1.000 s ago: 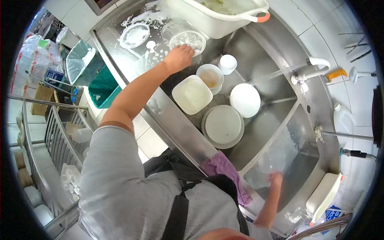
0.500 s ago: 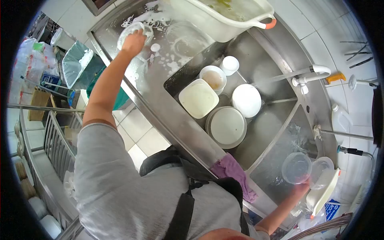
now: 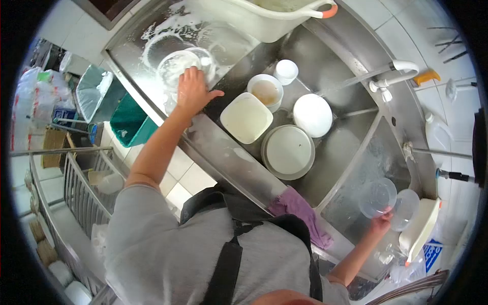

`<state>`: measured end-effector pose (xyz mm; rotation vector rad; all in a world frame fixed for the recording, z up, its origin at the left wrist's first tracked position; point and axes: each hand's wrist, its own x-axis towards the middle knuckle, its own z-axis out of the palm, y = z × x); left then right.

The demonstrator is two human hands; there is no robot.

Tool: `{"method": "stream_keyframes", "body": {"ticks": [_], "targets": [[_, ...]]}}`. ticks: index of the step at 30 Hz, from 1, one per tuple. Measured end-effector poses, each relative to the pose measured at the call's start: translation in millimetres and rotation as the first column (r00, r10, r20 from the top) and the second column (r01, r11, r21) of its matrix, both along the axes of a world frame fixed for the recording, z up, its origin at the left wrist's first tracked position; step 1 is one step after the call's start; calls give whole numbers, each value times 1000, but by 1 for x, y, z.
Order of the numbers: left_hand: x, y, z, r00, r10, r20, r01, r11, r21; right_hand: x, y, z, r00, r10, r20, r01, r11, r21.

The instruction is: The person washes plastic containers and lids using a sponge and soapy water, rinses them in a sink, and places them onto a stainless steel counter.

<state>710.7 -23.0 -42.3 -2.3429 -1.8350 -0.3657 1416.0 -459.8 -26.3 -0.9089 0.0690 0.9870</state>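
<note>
Thumb spread wide, my left hand [image 3: 193, 91] rests its fingertips on a round, soapy clear lid [image 3: 175, 67] on the steel counter at the upper left. A second round clear piece overlaps that lid on its right. At the lower right, my right hand [image 3: 381, 221] pinches the near edge of a clear round container [image 3: 378, 197] over the smaller basin. Another clear round piece [image 3: 405, 209] is right beside its fingers; whether they also hold it is unclear.
The large basin holds a square white container [image 3: 246, 118], a bowl with brownish residue [image 3: 265, 93], stacked round dishes [image 3: 288, 151] and white round pieces. Water runs from the faucet [image 3: 404, 66]. A large tub [image 3: 269, 25] stands above; a purple cloth [image 3: 300, 213] drapes the front edge.
My left hand has gone left from one lid to another, then back toward me with the soapy pieces. My right hand has moved right, and the clear round pieces by it now show distinctly.
</note>
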Motion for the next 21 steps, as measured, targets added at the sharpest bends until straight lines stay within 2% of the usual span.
{"method": "stream_keyframes", "body": {"ticks": [1, 2, 3, 5, 6, 7, 8, 10, 12, 13, 14, 15, 16, 17, 18, 19, 20, 21], "targets": [[5, -6, 0, 1000, -11, 12, 11, 999, 38, 2, 0, -1, 997, 19, -69, -14, 998, 64], [6, -9, 0, 999, 32, 1, -32, 999, -6, 3, -2, -5, 997, -56, -56, 58, 998, 29], [12, -13, 5, 999, 35, -2, -35, 999, -4, 8, -5, -10, 997, -53, -59, 55, 998, 31], [27, -20, 18, 958, 273, -85, -257, 952, 164, 32, -20, -30, 990, -144, -6, 143, 989, -40], [28, -15, 7, 930, 365, -36, -366, 930, -26, 42, -24, -37, 989, -148, -11, 147, 988, -43], [27, -15, -6, 933, 356, -43, -358, 934, -26, 48, -26, -43, 998, -55, -5, 55, 998, -20], [27, -14, -19, 970, 232, -69, -228, 972, 54, 54, -31, -48, 1000, 30, 6, -30, 1000, 3], [31, -9, -39, 994, -15, -108, 34, 984, 175, 55, -32, -48, 998, 31, -59, -33, 999, -34], [44, -3, -29, 996, -56, -73, 71, 968, 239, 21, -12, -31, 975, -146, 166, 187, 944, -270], [54, 0, -18, 996, -74, -41, 83, 951, 297, 23, -17, -33, 969, -177, 173, 220, 937, -273], [76, 3, 4, 990, -127, 62, 102, 945, 311, 27, -21, -43, 929, -112, 352, 235, 914, -329], [101, 2, 28, 971, -177, 161, 118, 940, 320, 28, -22, -50, 861, -28, 507, 258, 884, -390], [137, 4, 45, 939, -254, 232, 158, 918, 364, 24, -21, -46, 770, 165, 617, 268, 794, -546], [172, 6, 56, 897, -374, 237, 286, 898, 335, 17, -15, -42, 654, 372, 659, 302, 670, -678], [207, 8, 64, 839, -486, 244, 408, 859, 308, 12, -8, -51, 574, 434, 695, 354, 634, -688], [249, 8, 70, 794, -530, 298, 468, 846, 258, 16, -11, -72, 2, 699, 716, 534, 604, -592], [285, 17, 64, 765, -569, 301, 543, 822, 173, 6, -1, -71, -71, 871, 486, 552, 441, -708], [318, 32, 44, 710, -612, 349, 578, 789, 208, -5, 12, -78, -124, 938, 323, 554, 335, -762]]}}
